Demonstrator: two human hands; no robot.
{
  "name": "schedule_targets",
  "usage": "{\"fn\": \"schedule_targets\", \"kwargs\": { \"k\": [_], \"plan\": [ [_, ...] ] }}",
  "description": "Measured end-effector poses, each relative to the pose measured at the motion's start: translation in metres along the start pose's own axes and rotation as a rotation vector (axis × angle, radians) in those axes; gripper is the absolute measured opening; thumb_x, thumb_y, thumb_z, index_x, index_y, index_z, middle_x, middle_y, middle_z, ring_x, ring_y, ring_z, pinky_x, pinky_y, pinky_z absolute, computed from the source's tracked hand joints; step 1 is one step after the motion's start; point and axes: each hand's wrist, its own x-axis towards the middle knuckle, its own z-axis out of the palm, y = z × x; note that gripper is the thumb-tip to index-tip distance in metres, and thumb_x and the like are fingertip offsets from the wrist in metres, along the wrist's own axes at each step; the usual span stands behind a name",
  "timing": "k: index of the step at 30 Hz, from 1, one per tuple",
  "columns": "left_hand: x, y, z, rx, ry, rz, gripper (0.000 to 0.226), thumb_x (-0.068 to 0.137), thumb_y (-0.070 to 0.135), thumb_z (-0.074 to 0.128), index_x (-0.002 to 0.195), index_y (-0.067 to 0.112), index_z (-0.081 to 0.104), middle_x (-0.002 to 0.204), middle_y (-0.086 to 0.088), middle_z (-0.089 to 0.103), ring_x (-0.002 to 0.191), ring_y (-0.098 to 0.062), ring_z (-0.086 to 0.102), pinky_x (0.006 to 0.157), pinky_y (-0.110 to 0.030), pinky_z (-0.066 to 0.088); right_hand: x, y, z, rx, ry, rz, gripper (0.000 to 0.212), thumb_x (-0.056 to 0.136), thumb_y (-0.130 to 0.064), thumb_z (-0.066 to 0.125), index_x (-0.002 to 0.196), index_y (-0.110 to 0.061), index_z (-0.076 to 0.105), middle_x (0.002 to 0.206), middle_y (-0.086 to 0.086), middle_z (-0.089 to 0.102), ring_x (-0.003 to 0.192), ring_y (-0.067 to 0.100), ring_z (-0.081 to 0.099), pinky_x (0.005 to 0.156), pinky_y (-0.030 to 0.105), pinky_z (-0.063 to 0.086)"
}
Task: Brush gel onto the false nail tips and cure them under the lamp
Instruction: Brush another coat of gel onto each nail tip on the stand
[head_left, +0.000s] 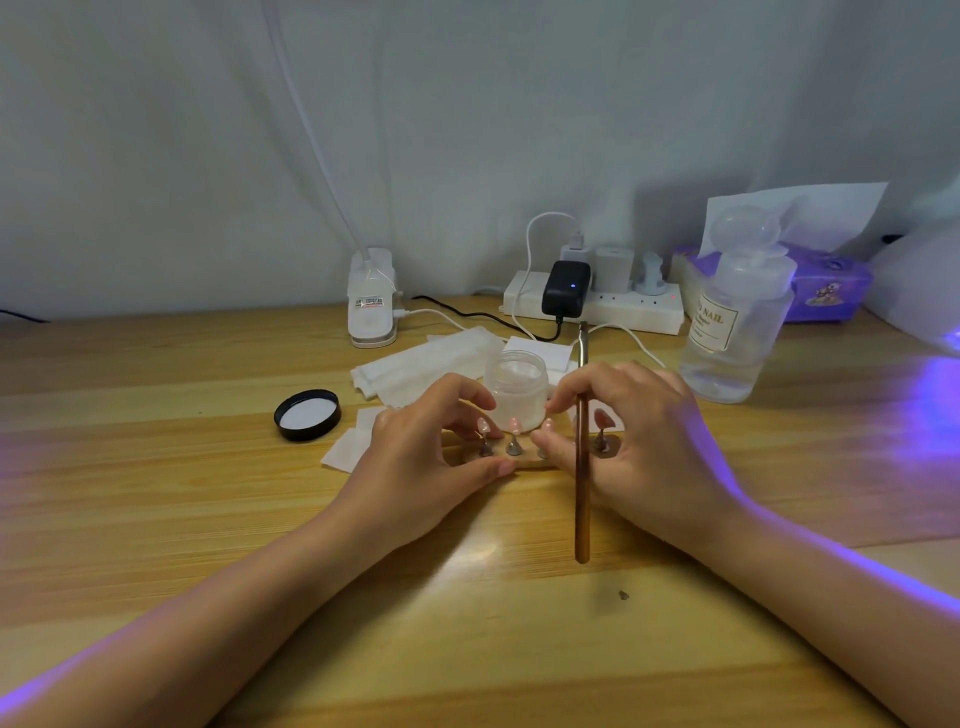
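Observation:
Several pale pink false nail tips (514, 426) stand on small metal stands on a wooden holder (530, 460) at the table's middle. My left hand (415, 457) curls round the holder's left end, thumb at its front edge. My right hand (644, 441) grips the holder's right part and also holds a long brown brush (582, 467), which points away from me. An open frosted gel jar (517, 387) stands just behind the tips. The curing lamp (924, 280) glows violet at the far right edge.
The jar's black lid (307, 414) lies left of my hands, with white wipes (415, 364) behind. A clear liquid bottle (732, 312), a purple tissue box (826, 283), a power strip (623, 304) with cables, and a small white device (371, 301) line the back.

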Motion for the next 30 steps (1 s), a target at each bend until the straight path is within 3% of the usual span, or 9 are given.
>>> {"fn": "schedule_targets", "kwargs": {
  "k": [7,12,16,18,22,25,30],
  "plan": [
    [-0.002,0.003,0.0,0.001,0.013,0.012,0.041,0.069,0.032,0.076,0.094,0.04,0.045,0.087,0.018,0.064,0.09,0.005,0.057,0.097,-0.048,0.039,-0.001,0.001,0.001,-0.012,-0.01,-0.092,0.018,0.072,-0.03,0.07,0.083,-0.019,0.063,0.079,-0.016,0.053,0.081,-0.006,0.036,0.076,0.022,0.032],
    [-0.001,0.002,0.0,-0.011,0.03,0.016,0.043,0.069,0.03,0.076,0.095,0.042,0.045,0.089,0.013,0.065,0.091,0.005,0.058,0.093,-0.035,0.045,-0.001,0.002,0.0,-0.032,0.003,-0.156,0.02,0.071,-0.03,0.07,0.084,-0.016,0.064,0.078,-0.006,0.063,0.081,0.004,0.049,0.083,0.024,0.031],
    [-0.002,0.003,0.0,0.011,0.047,0.06,0.044,0.069,0.031,0.078,0.097,0.041,0.045,0.092,0.019,0.06,0.093,0.004,0.056,0.095,-0.047,0.041,-0.002,0.0,0.0,-0.025,0.034,-0.219,0.02,0.076,-0.033,0.066,0.084,-0.014,0.066,0.078,-0.005,0.064,0.082,0.008,0.053,0.086,0.027,0.032],
    [-0.004,0.005,0.001,0.044,0.093,0.117,0.046,0.068,0.038,0.079,0.098,0.041,0.044,0.097,0.021,0.056,0.096,0.004,0.053,0.093,-0.048,0.04,-0.002,-0.003,0.0,0.024,0.05,-0.208,0.023,0.077,-0.034,0.063,0.085,-0.013,0.066,0.079,-0.004,0.064,0.083,0.007,0.052,0.085,0.027,0.032],
    [-0.006,0.009,0.0,0.13,0.182,0.289,0.042,0.066,0.053,0.067,0.099,0.037,0.047,0.099,0.023,0.052,0.095,0.002,0.049,0.087,-0.037,0.036,-0.003,-0.01,-0.002,0.181,0.073,-0.145,0.026,0.076,-0.036,0.062,0.087,-0.012,0.064,0.083,-0.007,0.064,0.083,0.006,0.053,0.081,0.031,0.038],
    [-0.006,0.01,0.001,0.167,0.188,0.365,0.032,0.07,0.052,0.059,0.093,0.029,0.055,0.095,0.019,0.055,0.096,-0.002,0.049,0.084,-0.033,0.031,-0.004,-0.015,-0.001,0.367,0.045,-0.105,0.02,0.078,-0.03,0.064,0.092,-0.017,0.059,0.087,-0.003,0.065,0.084,0.013,0.061,0.077,0.041,0.049],
    [-0.007,0.009,0.001,0.168,0.222,0.43,0.026,0.074,0.041,0.057,0.086,0.018,0.063,0.089,0.018,0.057,0.089,-0.001,0.051,0.077,-0.039,0.036,-0.005,-0.02,0.001,0.536,-0.008,-0.107,0.023,0.078,-0.017,0.068,0.097,-0.013,0.055,0.089,-0.002,0.065,0.085,0.007,0.064,0.076,0.025,0.053]
  ]
}}
